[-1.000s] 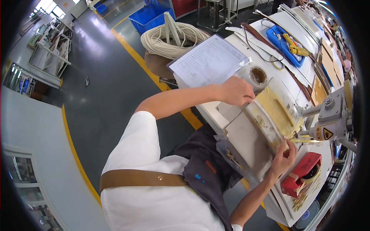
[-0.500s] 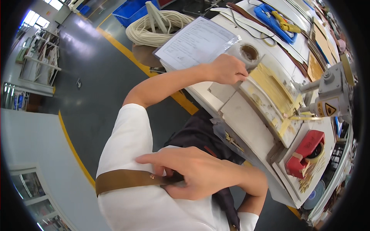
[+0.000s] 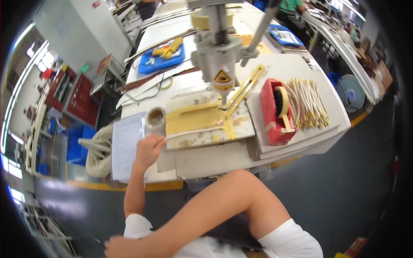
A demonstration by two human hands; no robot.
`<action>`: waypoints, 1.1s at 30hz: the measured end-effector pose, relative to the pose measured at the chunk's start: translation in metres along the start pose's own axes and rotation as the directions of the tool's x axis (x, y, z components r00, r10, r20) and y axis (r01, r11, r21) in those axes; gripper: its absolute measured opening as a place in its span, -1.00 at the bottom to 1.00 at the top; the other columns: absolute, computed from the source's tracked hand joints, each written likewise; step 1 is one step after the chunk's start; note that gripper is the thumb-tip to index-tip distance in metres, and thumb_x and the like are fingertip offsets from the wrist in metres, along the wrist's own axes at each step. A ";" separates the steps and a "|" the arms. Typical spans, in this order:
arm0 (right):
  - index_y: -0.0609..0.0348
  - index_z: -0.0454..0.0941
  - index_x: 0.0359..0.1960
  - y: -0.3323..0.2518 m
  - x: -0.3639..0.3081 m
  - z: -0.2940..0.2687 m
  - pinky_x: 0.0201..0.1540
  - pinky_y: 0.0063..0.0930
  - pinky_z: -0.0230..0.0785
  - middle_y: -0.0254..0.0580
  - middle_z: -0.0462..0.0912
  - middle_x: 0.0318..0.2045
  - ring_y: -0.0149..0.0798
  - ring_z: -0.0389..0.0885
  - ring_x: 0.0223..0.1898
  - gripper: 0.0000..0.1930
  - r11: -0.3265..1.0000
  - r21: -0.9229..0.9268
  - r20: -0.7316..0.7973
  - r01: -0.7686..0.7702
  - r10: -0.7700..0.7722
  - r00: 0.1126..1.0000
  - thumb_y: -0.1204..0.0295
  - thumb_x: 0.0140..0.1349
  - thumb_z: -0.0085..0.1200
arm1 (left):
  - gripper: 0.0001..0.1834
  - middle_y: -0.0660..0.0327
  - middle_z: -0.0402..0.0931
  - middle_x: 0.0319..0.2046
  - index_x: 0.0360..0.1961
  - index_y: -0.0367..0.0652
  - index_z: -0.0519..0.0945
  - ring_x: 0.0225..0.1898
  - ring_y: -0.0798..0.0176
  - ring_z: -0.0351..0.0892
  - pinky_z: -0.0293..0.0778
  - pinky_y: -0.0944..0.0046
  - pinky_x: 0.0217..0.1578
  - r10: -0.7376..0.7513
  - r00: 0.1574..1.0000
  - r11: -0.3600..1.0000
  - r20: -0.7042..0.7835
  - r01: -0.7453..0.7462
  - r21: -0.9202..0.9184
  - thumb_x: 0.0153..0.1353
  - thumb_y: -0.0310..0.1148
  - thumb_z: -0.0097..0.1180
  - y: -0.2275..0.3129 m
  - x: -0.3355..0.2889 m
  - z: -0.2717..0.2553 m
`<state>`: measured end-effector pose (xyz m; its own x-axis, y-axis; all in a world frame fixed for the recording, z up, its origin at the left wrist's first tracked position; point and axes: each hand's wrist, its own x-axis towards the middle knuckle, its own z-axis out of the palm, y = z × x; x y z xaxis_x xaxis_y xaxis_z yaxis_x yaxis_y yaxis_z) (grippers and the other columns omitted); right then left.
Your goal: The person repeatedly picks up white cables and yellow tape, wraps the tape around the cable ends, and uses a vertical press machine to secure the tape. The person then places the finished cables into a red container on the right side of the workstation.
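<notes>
White cord (image 3: 193, 133), single length: laid along the front of the yellow-taped board (image 3: 246, 127), right end near the tip of the upright machine (image 3: 222, 69). Left hand (image 3: 150, 150): fingers curled, pinching the cord's left end. Right hand (image 3: 122, 247): far off at lower left, blurred, grip impossible to tell. Right of the board: red tape dispenser (image 3: 271, 120), bundle of yellow-tipped cords (image 3: 307, 103). Step in hand, by judgement: holding the cord in line. Next requirement, probably: steady left pinch, right hand brought to the cord's other end.
</notes>
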<state>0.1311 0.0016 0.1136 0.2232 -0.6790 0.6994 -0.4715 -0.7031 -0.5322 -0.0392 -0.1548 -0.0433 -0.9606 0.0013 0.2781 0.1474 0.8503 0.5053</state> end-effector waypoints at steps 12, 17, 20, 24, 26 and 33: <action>0.14 0.68 -0.29 -0.034 -0.059 -0.067 -0.28 -0.02 0.48 -0.08 0.69 -0.37 0.05 0.68 -0.28 -0.84 0.948 0.311 -0.053 0.063 -0.049 0.997 0.38 0.12 0.21 | -0.92 0.06 0.65 -0.42 -0.28 -0.24 0.75 -0.43 0.03 0.64 0.51 0.20 -0.37 0.011 0.999 0.999 -0.042 -0.010 0.033 0.23 -0.49 0.27 0.022 -0.001 -0.002; 0.16 0.70 -0.22 0.000 -0.128 -0.078 -0.21 -0.09 0.50 -0.06 0.69 -0.28 0.07 0.66 -0.23 -0.79 0.940 0.325 -0.112 -0.101 0.144 0.983 0.42 0.10 0.25 | -0.91 0.06 0.65 -0.42 -0.28 -0.24 0.75 -0.43 0.03 0.65 0.51 0.19 -0.38 0.029 0.997 1.000 -0.075 -0.029 0.004 0.22 -0.48 0.28 0.012 -0.002 0.003; 0.16 0.72 -0.12 0.016 -0.161 -0.078 -0.07 -0.17 0.54 -0.10 0.75 -0.18 0.03 0.68 -0.13 -0.73 0.949 0.298 -0.211 -0.101 0.168 0.963 0.34 0.16 0.28 | -0.90 0.04 0.66 -0.43 -0.26 -0.27 0.75 -0.41 0.05 0.67 0.52 0.21 -0.36 0.027 0.998 0.998 -0.064 -0.024 0.055 0.20 -0.50 0.29 0.015 -0.003 0.004; 0.19 0.49 0.32 0.030 -0.235 -0.072 0.21 -0.28 0.43 -0.01 0.63 0.18 -0.16 0.61 0.19 -0.51 0.579 0.763 -0.008 -0.288 0.453 0.891 0.37 0.38 0.17 | -0.90 0.04 0.66 -0.43 -0.26 -0.26 0.76 -0.41 0.04 0.67 0.52 0.19 -0.36 -0.007 0.999 0.997 -0.050 0.011 0.072 0.20 -0.51 0.30 0.020 -0.005 0.001; 0.17 0.44 0.38 0.029 -0.284 -0.060 0.29 -0.35 0.38 -0.04 0.61 0.24 -0.26 0.55 0.26 -0.47 0.390 0.856 0.055 -0.339 0.584 0.810 0.26 0.45 0.16 | -0.90 0.05 0.65 -0.43 -0.26 -0.24 0.76 -0.43 0.02 0.65 0.52 0.17 -0.38 -0.004 0.998 0.998 -0.063 0.007 0.059 0.21 -0.48 0.30 0.017 -0.004 0.002; 0.13 0.59 0.24 -0.039 -0.388 -0.022 0.21 -0.44 0.46 -0.15 0.74 0.02 -0.32 0.67 0.09 -0.57 0.039 0.783 0.038 -0.621 0.993 0.110 0.35 0.36 0.28 | -0.89 0.06 0.65 -0.43 -0.25 -0.20 0.76 -0.45 0.00 0.64 0.51 0.14 -0.41 0.028 0.995 1.000 -0.094 -0.028 0.000 0.23 -0.44 0.30 0.009 -0.008 0.008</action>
<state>0.0445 0.2973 -0.1265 -0.4115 -0.7809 -0.4699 0.5111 0.2292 -0.8284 -0.0320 -0.1430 -0.0471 -0.9296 -0.0244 0.3677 0.1743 0.8499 0.4972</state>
